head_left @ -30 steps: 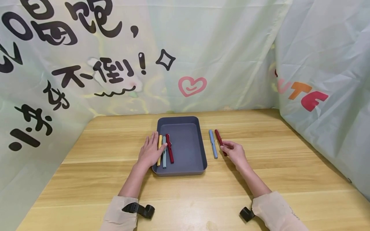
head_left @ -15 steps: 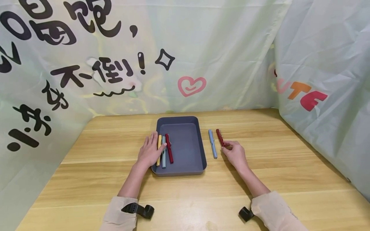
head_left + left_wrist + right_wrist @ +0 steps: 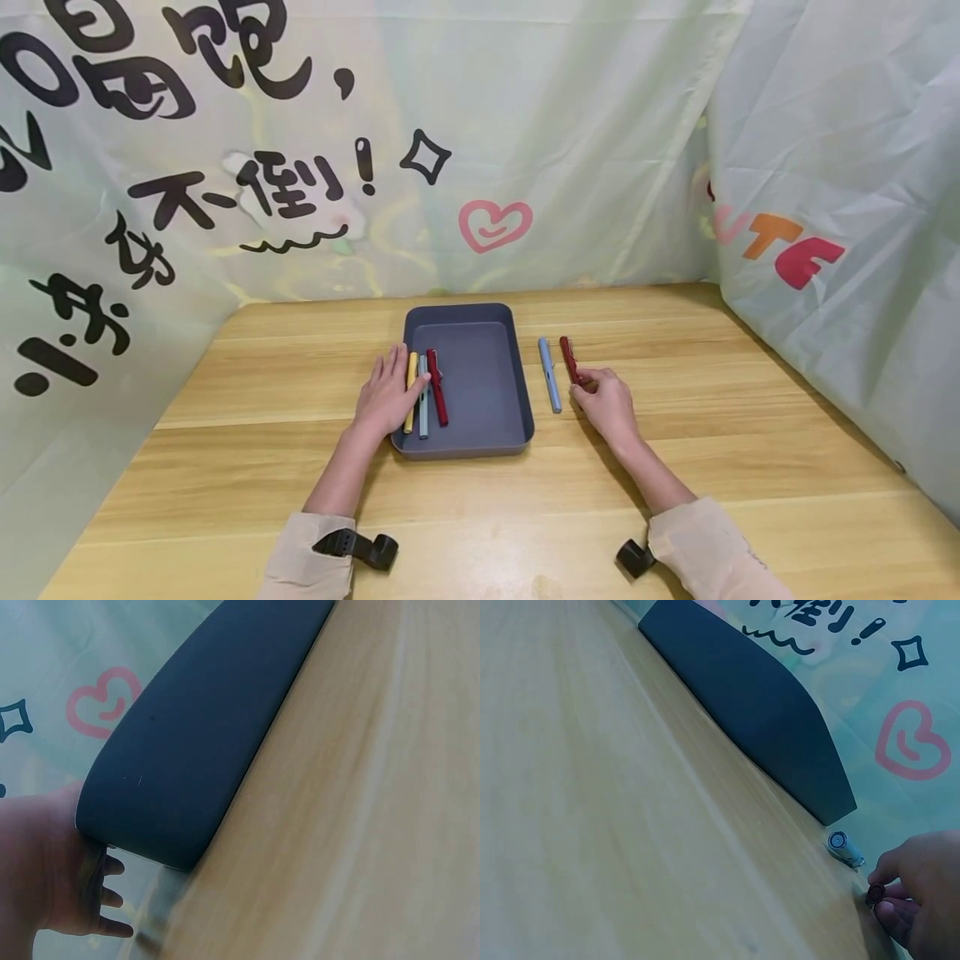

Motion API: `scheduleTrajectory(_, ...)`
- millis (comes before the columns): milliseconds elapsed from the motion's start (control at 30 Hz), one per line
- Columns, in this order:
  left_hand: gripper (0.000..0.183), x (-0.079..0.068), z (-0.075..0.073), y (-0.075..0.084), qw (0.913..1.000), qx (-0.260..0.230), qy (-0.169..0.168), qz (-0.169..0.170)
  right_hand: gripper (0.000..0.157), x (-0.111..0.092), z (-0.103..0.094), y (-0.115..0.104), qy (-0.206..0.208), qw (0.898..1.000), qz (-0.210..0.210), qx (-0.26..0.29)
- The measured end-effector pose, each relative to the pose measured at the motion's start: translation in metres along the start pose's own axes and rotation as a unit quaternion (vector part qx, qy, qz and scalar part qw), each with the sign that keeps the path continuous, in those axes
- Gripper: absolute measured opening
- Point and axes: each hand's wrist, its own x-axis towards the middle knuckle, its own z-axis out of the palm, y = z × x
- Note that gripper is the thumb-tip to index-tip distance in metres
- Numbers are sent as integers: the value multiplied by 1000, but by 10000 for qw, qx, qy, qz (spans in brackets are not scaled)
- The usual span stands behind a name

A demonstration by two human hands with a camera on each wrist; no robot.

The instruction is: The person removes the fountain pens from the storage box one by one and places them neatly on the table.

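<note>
A dark red pen (image 3: 568, 354) with a clip lies to the right of the tray, and my right hand (image 3: 609, 407) pinches its near end between thumb and fingertips. In the right wrist view the end of this red pen (image 3: 876, 893) shows between the fingers. Just left of it, a light blue pen (image 3: 550, 375) lies on the table. My left hand (image 3: 385, 396) rests over the left rim of the dark grey tray (image 3: 487, 450), fingers straight, thumb reaching inside over the pens. Inside are a yellow pen (image 3: 409, 408), a pale blue-green pen (image 3: 423, 412) and another red pen (image 3: 437, 392).
The wooden table (image 3: 480, 533) ends at a printed cloth backdrop (image 3: 600, 167) behind and at both sides. From the right, the tray's outer wall (image 3: 750, 705) stands beyond the light blue pen. Black wrist cameras sit at both sleeves.
My right hand's hold has shifted on the red pen: its near end, seen past the fingers earlier, is now hidden by them, and the pen is turned slightly. The left hand keeps its place.
</note>
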Motion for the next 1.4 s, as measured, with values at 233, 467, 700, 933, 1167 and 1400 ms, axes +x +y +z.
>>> scheduleTrajectory(233, 72, 0, 0, -1, 10000, 40, -11, 7, 26, 0, 0, 0, -6, 10000, 32, 25)
scheduleTrajectory(467, 73, 1, 1, -1, 10000, 41, -15, 14, 27, 0, -1, 2, -37, 10000, -73, -32)
scheduleTrajectory(700, 73, 1, 2, -1, 10000, 10, 3, 0, 30, 0, 0, 3, -21, 9999, -160, -21)
scheduleTrajectory(933, 73, 1, 1, 0, 10000, -42, 4, -28, 29, 0, -1, 2, -37, 9998, -207, -22)
scheduleTrajectory(1167, 73, 1, 0, 1, 10000, -71, 11, -32, 29, 0, -1, 2, -84, 9997, -224, -42)
scheduleTrajectory(1400, 72, 1, 0, 2, 10000, -64, 23, -39, 29, 1, -1, 3, -58, 9997, -248, -41)
